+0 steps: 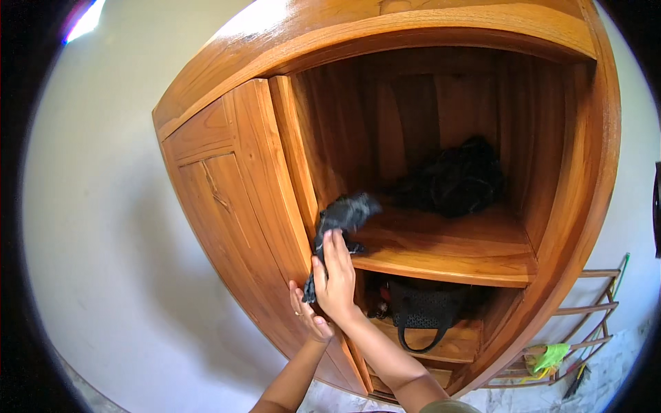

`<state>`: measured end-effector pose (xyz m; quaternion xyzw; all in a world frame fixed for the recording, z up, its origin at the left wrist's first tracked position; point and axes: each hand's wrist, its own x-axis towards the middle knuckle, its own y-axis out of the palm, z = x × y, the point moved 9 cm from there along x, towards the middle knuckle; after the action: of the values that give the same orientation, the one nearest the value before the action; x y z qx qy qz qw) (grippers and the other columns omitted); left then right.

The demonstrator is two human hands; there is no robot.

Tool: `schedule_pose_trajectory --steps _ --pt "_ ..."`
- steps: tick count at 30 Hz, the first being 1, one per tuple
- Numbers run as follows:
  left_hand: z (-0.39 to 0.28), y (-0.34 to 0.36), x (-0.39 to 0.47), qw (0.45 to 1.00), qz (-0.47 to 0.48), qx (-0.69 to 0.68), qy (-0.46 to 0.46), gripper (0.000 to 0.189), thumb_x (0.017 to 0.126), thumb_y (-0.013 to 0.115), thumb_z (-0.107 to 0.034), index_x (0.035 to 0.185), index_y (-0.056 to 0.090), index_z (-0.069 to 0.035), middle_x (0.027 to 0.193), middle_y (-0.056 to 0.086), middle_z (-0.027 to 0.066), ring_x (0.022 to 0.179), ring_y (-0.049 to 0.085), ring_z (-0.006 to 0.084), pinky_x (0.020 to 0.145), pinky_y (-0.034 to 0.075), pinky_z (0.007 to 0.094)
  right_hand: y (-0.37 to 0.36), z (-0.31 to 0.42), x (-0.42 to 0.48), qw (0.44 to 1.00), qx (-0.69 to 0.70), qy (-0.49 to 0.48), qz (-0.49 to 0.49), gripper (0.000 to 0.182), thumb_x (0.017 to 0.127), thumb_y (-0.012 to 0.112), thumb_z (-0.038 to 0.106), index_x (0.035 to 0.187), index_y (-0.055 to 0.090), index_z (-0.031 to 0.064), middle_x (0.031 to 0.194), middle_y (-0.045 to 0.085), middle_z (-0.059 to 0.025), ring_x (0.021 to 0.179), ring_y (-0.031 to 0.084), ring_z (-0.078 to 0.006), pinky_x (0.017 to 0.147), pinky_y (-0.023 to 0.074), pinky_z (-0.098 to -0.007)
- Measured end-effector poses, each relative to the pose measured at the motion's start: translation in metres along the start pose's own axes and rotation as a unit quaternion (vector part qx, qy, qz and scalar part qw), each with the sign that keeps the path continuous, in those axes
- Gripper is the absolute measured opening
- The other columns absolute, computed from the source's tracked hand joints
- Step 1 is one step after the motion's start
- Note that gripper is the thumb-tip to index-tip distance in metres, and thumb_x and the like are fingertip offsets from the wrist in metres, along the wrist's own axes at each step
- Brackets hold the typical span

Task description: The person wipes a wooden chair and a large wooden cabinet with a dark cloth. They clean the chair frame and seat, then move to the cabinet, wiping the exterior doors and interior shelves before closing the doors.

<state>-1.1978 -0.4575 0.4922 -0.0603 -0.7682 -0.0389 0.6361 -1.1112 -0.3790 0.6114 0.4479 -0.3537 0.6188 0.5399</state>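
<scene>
A dark, black-grey cloth (343, 214) is at the left side of the wardrobe opening, its upper end blurred. My right hand (335, 279) lies against this cloth with fingers stretched and close together, and the cloth stays up with it. Below and to the left, my left hand (311, 316) has its palm turned up, close to the cloth's lower end. A ring shows on one of its fingers. Whether the left fingers grip the cloth is hard to see. Further in, a heap of black fabric (454, 178) rests on the upper shelf (444, 242).
A wooden door panel (227, 201) covers the wardrobe's left part. On the lower shelf stands a black handbag (423, 307) with its handle hanging forward. A wooden rack (586, 310) with a green cloth (551, 357) is at the right, near a white wall (103, 217).
</scene>
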Motion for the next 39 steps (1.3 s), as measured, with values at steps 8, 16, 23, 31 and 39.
schedule_pose_trajectory --steps 8,16,23,31,39 --pt "-0.004 -0.001 0.006 0.999 -0.011 -0.008 0.044 0.067 0.105 0.019 -0.042 0.151 0.032 0.005 0.155 0.034 0.0254 0.144 0.031 0.0440 0.118 0.023 0.0540 0.001 0.028 0.077 0.995 0.022 -0.077 -0.063 0.049 0.095 0.057 0.007 0.143 0.049 0.0035 0.131 0.053 -0.0298 0.110 0.055 -0.0436 0.098 0.0444 -0.0480" --pt "-0.005 -0.004 0.007 0.998 -0.004 -0.019 0.051 0.063 0.104 0.021 -0.034 0.149 0.033 0.008 0.155 0.033 0.0254 0.146 0.029 0.0404 0.120 0.022 0.0521 -0.113 0.028 0.090 0.959 -0.262 -0.108 -0.029 0.035 0.087 0.064 0.002 0.121 0.064 0.0031 0.098 0.065 -0.0151 0.089 0.058 -0.0331 0.082 0.0476 -0.0442" --pt "-0.007 0.003 0.005 0.998 0.009 -0.041 0.043 0.063 0.105 0.021 -0.036 0.149 0.035 0.007 0.156 0.033 0.0251 0.146 0.028 0.0413 0.120 0.021 0.0537 -0.240 -0.033 0.063 0.833 -0.541 0.056 0.100 0.036 0.096 0.055 0.031 0.109 0.071 0.0008 0.108 0.070 -0.0199 0.106 0.063 -0.0396 0.096 0.0462 -0.0482" --pt "-0.001 -0.002 0.008 0.997 0.015 -0.045 0.053 0.062 0.106 0.022 -0.035 0.149 0.036 0.007 0.156 0.034 0.0244 0.146 0.028 0.0406 0.120 0.021 0.0525 -0.071 -0.020 0.042 0.843 -0.508 0.027 0.173 0.024 0.094 0.058 0.024 0.082 0.067 0.0055 0.084 0.069 -0.0116 0.081 0.066 -0.0283 0.075 0.0509 -0.0416" --pt "0.001 0.001 0.005 0.999 0.017 -0.031 0.038 0.056 0.106 0.028 -0.029 0.148 0.037 0.007 0.155 0.035 0.0231 0.147 0.028 0.0389 0.121 0.016 0.0520 -0.164 -0.015 0.041 0.877 -0.471 -0.035 0.087 0.019 0.091 0.062 0.022 0.083 0.068 0.0063 0.083 0.067 -0.0108 0.080 0.063 -0.0316 0.074 0.0490 -0.0444"
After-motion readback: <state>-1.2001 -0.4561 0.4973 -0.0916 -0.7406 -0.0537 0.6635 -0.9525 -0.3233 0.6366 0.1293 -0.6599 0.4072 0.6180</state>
